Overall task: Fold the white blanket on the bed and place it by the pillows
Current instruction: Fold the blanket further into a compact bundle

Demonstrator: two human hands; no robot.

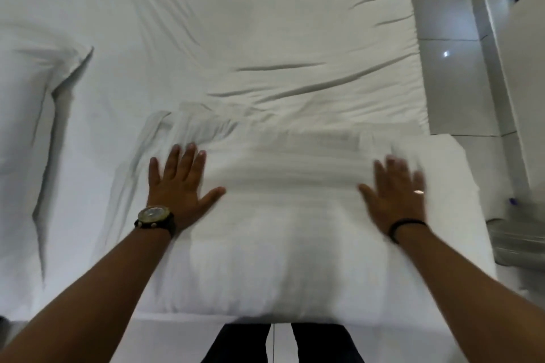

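Head view: the white blanket (283, 215) lies folded into a thick block at the near edge of the bed (265, 23), just in front of me. My left hand (180, 186) presses flat on its left end with fingers spread, holding nothing. My right hand (395, 194), motion-blurred, looks flat and spread on the right end, also holding nothing. A pillow (38, 127) sits at far left, well apart from the blanket. Judgement: I'm smoothing the fold. To do it well, press evenly outward with both palms, keep the edges square, then carry the block over beside the pillow.
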